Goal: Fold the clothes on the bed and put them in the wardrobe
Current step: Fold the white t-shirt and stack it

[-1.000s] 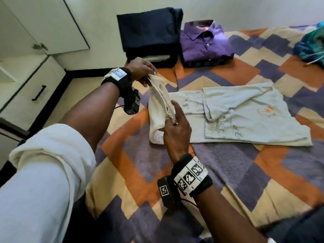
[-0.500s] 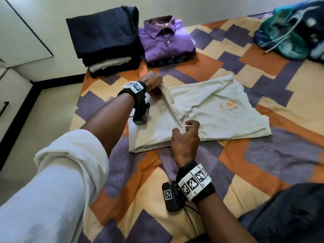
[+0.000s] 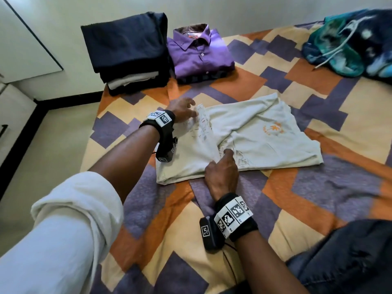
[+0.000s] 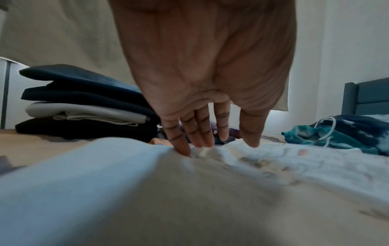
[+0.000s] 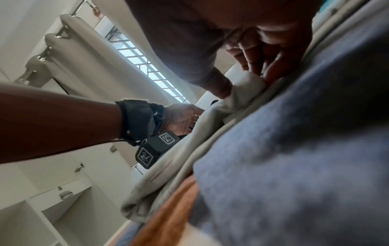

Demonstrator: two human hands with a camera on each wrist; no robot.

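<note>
1. Fingers of the left hand (image 3: 182, 108) lie straight and spread in the head view, tips pressing the far end of the fold on the pale T-shirt (image 3: 265, 132), which lies flat on the patterned bedspread (image 3: 318, 209). Nearer the body, the right hand (image 3: 222, 172) has its fingers curled onto the near end of that fold. Beyond the left fingertips sit a dark folded stack (image 3: 127, 49) and a purple shirt (image 3: 199, 54); well off to the right lies a teal heap (image 3: 343, 49). To fold well, pin both ends level so the edge runs straight.

2. From the left wrist, the fingertips (image 4: 185, 149) touch the shirt cloth (image 4: 273, 163), gripping nothing. Smooth outward from here, I judge, before making the next fold.

3. From the right wrist, thumb and fingers (image 5: 254, 66) pinch a bunched ridge of shirt fabric (image 5: 242, 93). Behind the left wrist stand white wardrobe shelves (image 5: 42, 208). That ridge should be flattened, or the crease will probably set crooked.
</note>
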